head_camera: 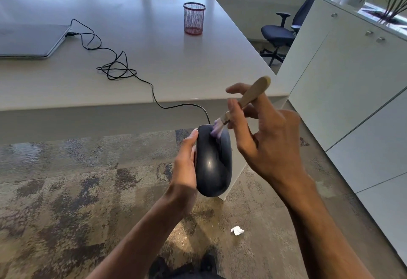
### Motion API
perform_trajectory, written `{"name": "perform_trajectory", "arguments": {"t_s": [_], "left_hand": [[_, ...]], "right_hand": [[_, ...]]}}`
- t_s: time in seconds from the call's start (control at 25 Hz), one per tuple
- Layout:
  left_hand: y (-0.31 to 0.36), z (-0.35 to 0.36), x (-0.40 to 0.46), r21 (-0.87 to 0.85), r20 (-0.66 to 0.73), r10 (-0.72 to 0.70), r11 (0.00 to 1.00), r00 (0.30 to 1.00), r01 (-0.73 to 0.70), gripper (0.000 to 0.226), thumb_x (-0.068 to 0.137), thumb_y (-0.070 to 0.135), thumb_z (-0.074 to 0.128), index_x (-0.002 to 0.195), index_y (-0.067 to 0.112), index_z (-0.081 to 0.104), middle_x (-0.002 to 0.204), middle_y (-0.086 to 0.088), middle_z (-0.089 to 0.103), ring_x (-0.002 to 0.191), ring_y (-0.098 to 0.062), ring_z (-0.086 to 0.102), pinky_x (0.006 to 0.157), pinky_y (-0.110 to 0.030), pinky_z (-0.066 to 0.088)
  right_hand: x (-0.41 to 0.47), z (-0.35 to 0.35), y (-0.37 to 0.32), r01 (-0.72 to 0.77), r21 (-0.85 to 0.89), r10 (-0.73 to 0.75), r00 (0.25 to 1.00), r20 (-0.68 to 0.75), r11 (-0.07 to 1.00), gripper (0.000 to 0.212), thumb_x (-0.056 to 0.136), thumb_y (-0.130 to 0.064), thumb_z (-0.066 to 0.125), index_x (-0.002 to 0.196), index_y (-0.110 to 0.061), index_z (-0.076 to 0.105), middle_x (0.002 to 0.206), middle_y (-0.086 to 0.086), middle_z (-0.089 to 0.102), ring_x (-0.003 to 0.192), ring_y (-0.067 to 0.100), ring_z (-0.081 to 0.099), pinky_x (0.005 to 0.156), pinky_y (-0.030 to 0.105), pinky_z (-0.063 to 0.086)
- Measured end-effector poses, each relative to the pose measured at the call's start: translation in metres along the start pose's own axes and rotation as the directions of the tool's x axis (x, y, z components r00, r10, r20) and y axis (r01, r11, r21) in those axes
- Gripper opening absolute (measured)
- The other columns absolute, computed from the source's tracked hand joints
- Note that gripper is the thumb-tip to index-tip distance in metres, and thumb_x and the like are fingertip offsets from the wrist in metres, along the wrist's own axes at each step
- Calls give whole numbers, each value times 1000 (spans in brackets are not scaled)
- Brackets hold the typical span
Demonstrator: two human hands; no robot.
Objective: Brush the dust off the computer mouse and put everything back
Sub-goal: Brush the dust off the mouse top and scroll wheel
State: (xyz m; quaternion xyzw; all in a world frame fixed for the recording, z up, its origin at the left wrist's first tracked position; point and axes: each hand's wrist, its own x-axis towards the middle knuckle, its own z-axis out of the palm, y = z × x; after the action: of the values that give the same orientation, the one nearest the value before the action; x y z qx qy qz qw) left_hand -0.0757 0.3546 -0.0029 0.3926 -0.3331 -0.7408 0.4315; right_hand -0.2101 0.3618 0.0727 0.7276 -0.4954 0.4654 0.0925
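My left hand (185, 164) grips a black wired computer mouse (212, 164) from its left side, holding it in the air in front of the white table (154, 58). My right hand (264, 137) pinches a small wooden-handled brush (246, 100). Its pale bristles touch the front top of the mouse. The mouse's black cable (114, 67) runs up over the table edge, coils on the tabletop and plugs into a closed grey laptop (30, 40) at the far left.
A red mesh pen cup (193, 18) stands on the table's right part. White cabinets (352, 85) fill the right side, with an office chair (279, 34) behind. A crumpled white scrap (237, 230) lies on the patterned carpet below my hands.
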Motion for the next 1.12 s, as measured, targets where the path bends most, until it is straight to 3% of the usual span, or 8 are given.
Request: {"name": "perform_trajectory", "arguments": {"t_s": [0.12,0.28,0.36,0.48,0.6,0.84,1.0,1.12], "left_hand": [[2,0,0,-5,-16,-26,1000,1000,26,58,88,58,43,118,16,70,114,-15,72,106,-31,64,102,-54,45],[2,-3,4,-53,-27,-43,998,999,42,59,94,57,43,123,11,66,114,-15,68,106,-32,61,100,-53,43],[1,-4,5,-64,-14,-33,997,999,32,55,90,58,48,114,14,69,105,-10,70,102,-27,62,95,-48,45],[0,-4,6,-74,15,-36,997,999,37,63,85,59,49,120,12,69,108,-14,71,100,-28,64,94,-46,45],[3,-6,6,-131,60,-44,990,997,52,57,90,57,48,109,11,76,99,-13,76,85,-24,70,87,-42,48],[6,-5,4,-243,126,-114,960,985,142,58,90,54,51,107,3,71,90,-17,72,66,-27,66,57,-33,54],[8,-5,2,-246,160,-132,954,978,169,61,91,55,49,116,2,65,86,-15,70,67,-26,66,57,-32,54],[8,-5,1,-224,153,-137,960,979,169,68,92,56,46,126,-1,61,86,-14,70,68,-25,65,57,-32,54]], "right_hand": [[1,4,4,-45,-9,45,998,-45,999,29,100,-25,50,118,-5,61,77,-5,73,62,11,72,58,31,60],[-4,2,1,-26,224,52,993,-109,974,20,99,-16,52,110,-5,63,81,-25,61,75,-7,68,68,10,53],[-7,2,0,-14,211,31,997,-75,977,20,99,-18,52,110,-6,63,79,-26,61,71,-4,69,64,18,56],[-6,6,4,-75,102,82,994,-67,992,25,99,-22,52,113,-5,64,80,-9,70,68,8,72,63,30,61],[-7,2,7,-93,221,116,989,-94,971,16,99,-18,52,106,-9,63,87,-20,65,77,-6,69,71,10,53],[-9,-13,14,-64,383,42,997,66,922,14,97,-10,51,100,-10,64,89,-17,64,84,-2,68,76,9,49],[-3,-20,18,-39,323,-30,978,206,946,14,97,-17,50,98,-14,64,81,-10,67,76,7,69,71,23,56],[1,-26,20,-28,278,-33,977,210,960,11,97,-16,51,96,-16,62,78,-5,66,76,9,68,71,23,56]]}}
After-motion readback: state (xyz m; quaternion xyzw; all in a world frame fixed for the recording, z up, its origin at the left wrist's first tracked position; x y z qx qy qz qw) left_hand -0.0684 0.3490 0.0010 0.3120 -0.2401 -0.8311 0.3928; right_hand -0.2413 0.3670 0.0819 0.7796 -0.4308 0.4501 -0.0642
